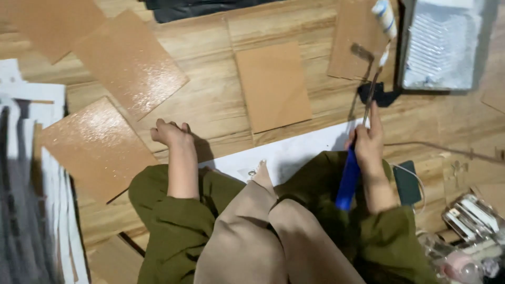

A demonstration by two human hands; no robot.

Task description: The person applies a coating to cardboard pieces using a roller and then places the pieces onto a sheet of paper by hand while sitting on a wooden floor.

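Upward, paint roller (368, 100) points from right hand (368, 144).

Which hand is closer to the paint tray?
Right. The right hand holds the roller's blue handle just below and left of the paint tray. The left hand rests on the floor, far off to the left.

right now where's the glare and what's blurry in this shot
Head view: glare speckles the two glossy brown boards at left; the white stack at the left edge is motion-smeared; the paint roller casts a dark shadow on cardboard; the right hand and left hand look fairly sharp.
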